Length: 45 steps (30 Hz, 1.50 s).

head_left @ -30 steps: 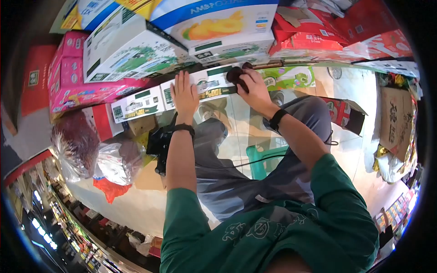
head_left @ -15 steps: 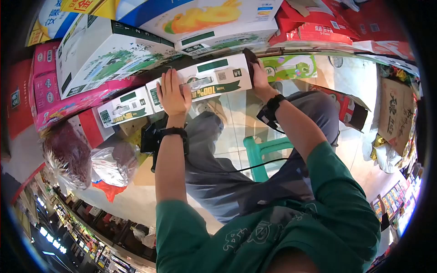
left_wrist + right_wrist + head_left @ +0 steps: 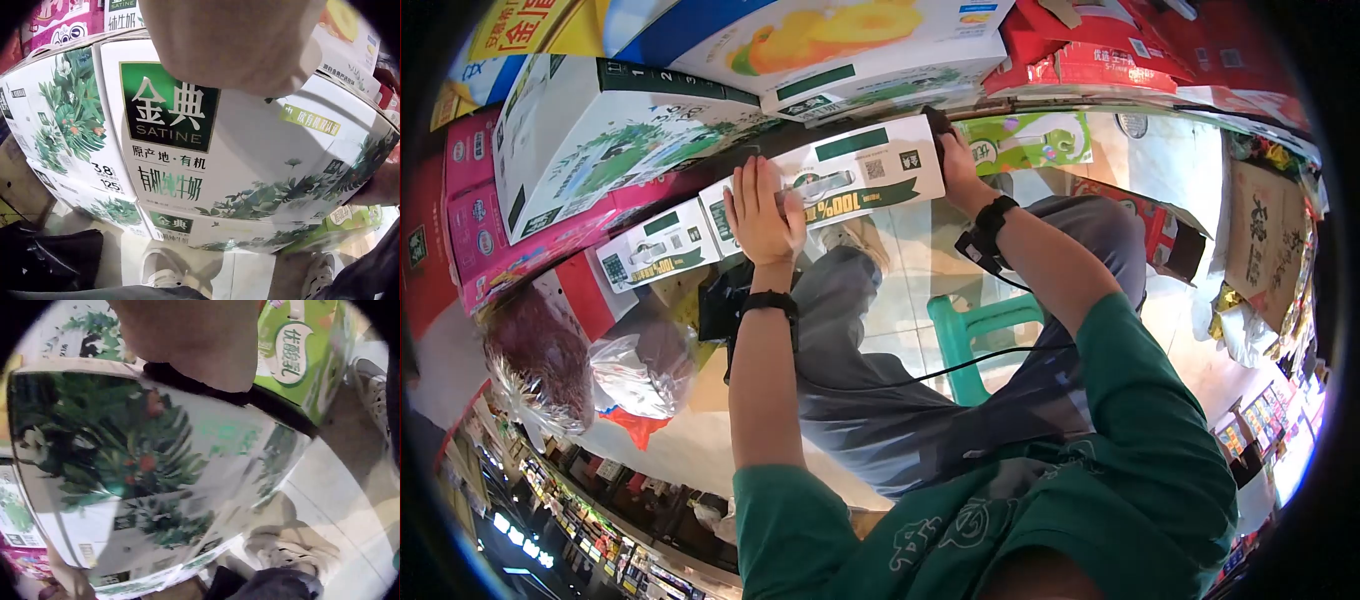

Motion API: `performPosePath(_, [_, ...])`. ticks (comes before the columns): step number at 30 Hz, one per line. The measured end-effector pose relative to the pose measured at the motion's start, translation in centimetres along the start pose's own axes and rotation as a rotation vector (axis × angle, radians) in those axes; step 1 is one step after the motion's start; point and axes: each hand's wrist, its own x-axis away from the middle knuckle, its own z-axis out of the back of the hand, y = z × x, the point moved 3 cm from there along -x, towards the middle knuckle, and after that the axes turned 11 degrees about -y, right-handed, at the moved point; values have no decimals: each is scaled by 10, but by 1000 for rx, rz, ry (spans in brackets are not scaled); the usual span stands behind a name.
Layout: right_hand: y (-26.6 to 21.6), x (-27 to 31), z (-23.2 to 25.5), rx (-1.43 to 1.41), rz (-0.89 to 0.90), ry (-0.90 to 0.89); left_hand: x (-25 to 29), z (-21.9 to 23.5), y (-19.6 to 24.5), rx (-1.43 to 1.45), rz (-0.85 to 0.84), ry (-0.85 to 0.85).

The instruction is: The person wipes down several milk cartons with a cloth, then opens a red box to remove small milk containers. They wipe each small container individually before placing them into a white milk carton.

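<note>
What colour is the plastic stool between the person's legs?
The stool is green, shown best in the head view.

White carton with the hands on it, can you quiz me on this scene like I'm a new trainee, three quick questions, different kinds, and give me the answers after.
1. True or false: the left hand rests on the white carton with its fingers straight.
2. Just beyond the right hand lies another carton. Its main colour is: A) blue, B) pink, C) green.
3. Fill in: in the left wrist view, the word in Latin letters on the dark green panel is ____.

Key: 1 true; 2 C; 3 SATINE.
</note>
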Motion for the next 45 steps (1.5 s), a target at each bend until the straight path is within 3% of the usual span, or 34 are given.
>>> performPosePath(3, [-43,16,-32,-34,40,-84,-1,1,0,14,-9,1])
performPosePath(6, [-86,47,-64,206,235,-40,-1,-1,-3,10,-13,4])
performPosePath(7, [-93,60,-74,244,218,-50,-1,-3,-4,6,-20,13])
performPosePath(8, [-94,67,-78,319,244,-153,0,-5,-7,-4,-23,22])
performPosePath(10, [-100,86,-96,873,533,-139,0,-3,-6,4,-14,24])
performPosePath(13, [-92,91,-125,1496,1017,-279,1,-1,-4,15,4,28])
performPosePath(16, [-70,96,-154,1566,950,-358,0,0,-5,26,5,33])
performPosePath(17, [-52,87,-157,1582,1006,-478,1,0,-5,34,8,35])
performPosePath(20, [-22,83,-185,1651,1053,-570,1,1,-5,37,15,34])
performPosePath(23, [-11,83,-201,1632,1038,-557,2,-2,-9,52,24,27])
performPosePath(35, [-35,83,-179,1759,1059,-603,4,-1,-6,66,0,62])
performPosePath(38, [-53,85,-155,1897,1052,-573,4,-2,-8,68,-3,68])
performPosePath(45, [-78,92,-132,1784,1007,-397,5,1,-7,110,21,70])
